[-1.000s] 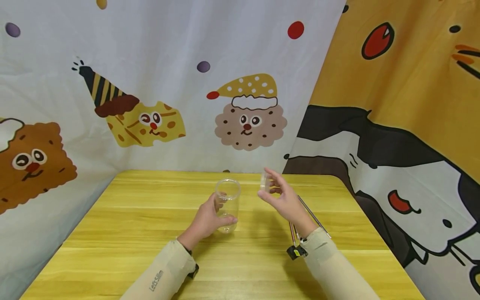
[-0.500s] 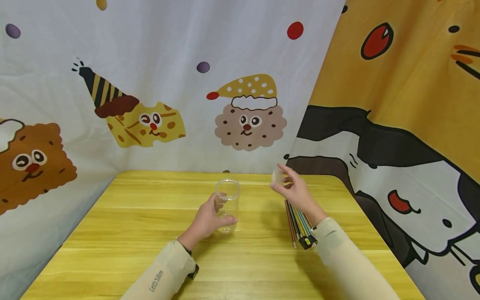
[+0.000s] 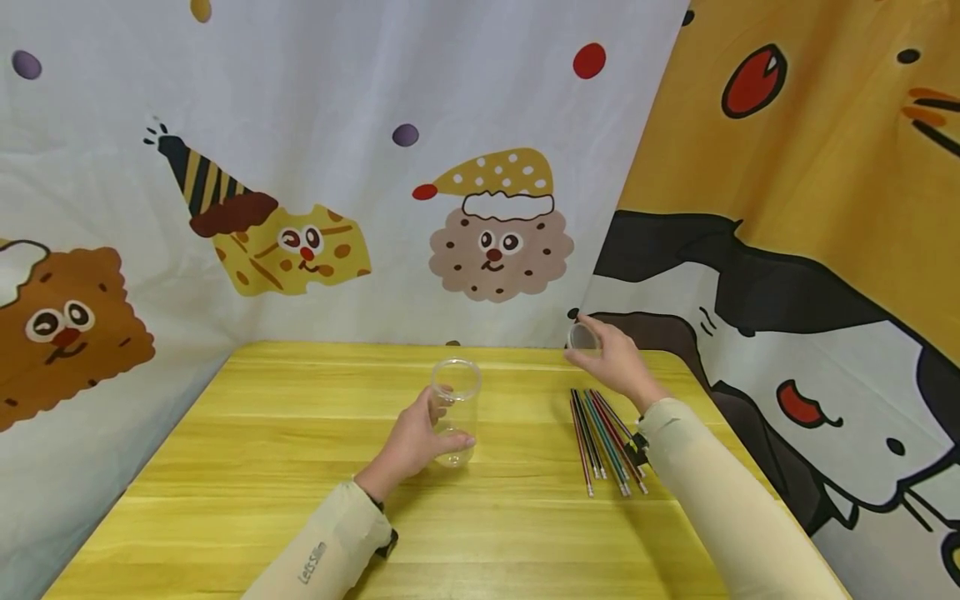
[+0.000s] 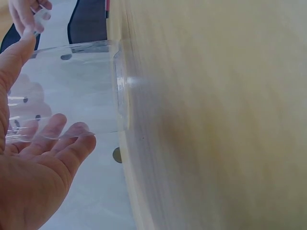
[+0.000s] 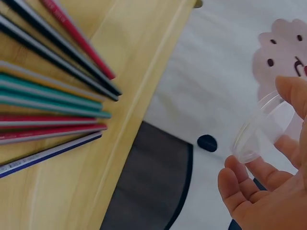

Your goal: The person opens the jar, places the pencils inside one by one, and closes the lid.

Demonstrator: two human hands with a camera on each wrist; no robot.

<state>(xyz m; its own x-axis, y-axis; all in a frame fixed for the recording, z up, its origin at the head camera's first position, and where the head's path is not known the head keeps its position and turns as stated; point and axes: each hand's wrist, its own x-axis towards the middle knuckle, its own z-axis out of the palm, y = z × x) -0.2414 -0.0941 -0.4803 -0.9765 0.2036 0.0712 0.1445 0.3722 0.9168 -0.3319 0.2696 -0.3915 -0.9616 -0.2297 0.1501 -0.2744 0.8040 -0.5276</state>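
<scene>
My left hand (image 3: 408, 435) grips a clear plastic jar (image 3: 461, 417) that stands upright near the table's middle, its top uncovered. In the left wrist view, thumb and fingers curve round the jar (image 4: 86, 88) from opposite sides, with its base at the wood. Raised over the far right part of the table, my right hand (image 3: 621, 363) pinches a clear round lid (image 3: 582, 338) by its edge. The right wrist view has the lid (image 5: 261, 127) tilted between thumb and fingers. Several pencils (image 3: 600, 442) lie loosely fanned on the table, below and in front of the right hand.
The wooden table (image 3: 300, 500) ends at the back against a printed curtain (image 3: 330, 108). A yellow and black cartoon curtain (image 3: 787, 192) hangs along the right side. The pencils (image 5: 53, 96) point towards the table's far edge in the right wrist view.
My right hand has moved right and slightly up with the lid, away from the jar, and more of the pencils now show. The left hand and jar stay put.
</scene>
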